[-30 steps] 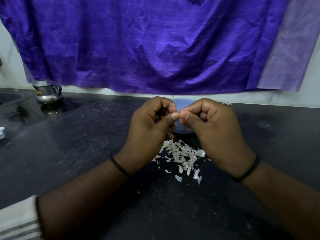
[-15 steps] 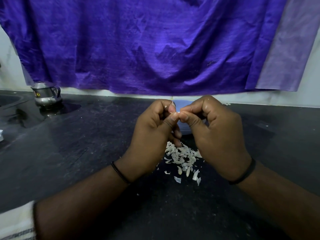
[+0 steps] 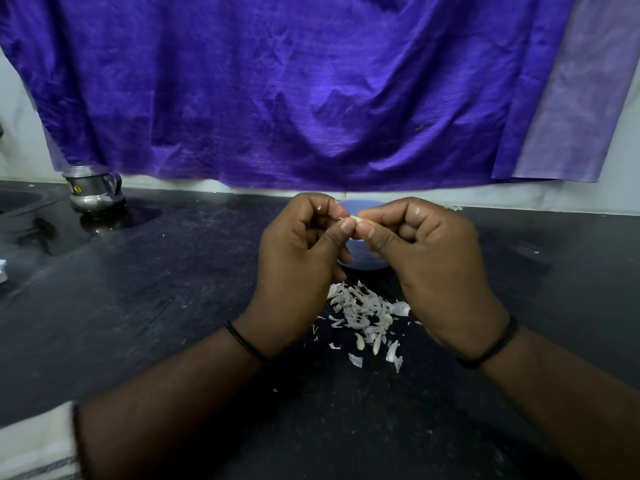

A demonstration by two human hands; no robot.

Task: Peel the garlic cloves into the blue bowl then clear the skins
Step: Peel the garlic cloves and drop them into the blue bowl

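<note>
Between both thumbs, a pale garlic clove [image 3: 354,220] is pinched from either side, left hand [image 3: 298,258] and right hand [image 3: 429,265] curled tight round it, fingers [image 3: 346,233] pressed close to work the skin loose. They hold it right over the blue bowl [image 3: 363,261], likely so it drops in. Skins [image 3: 363,313] pile nearer on the counter [image 3: 173,306].
</note>
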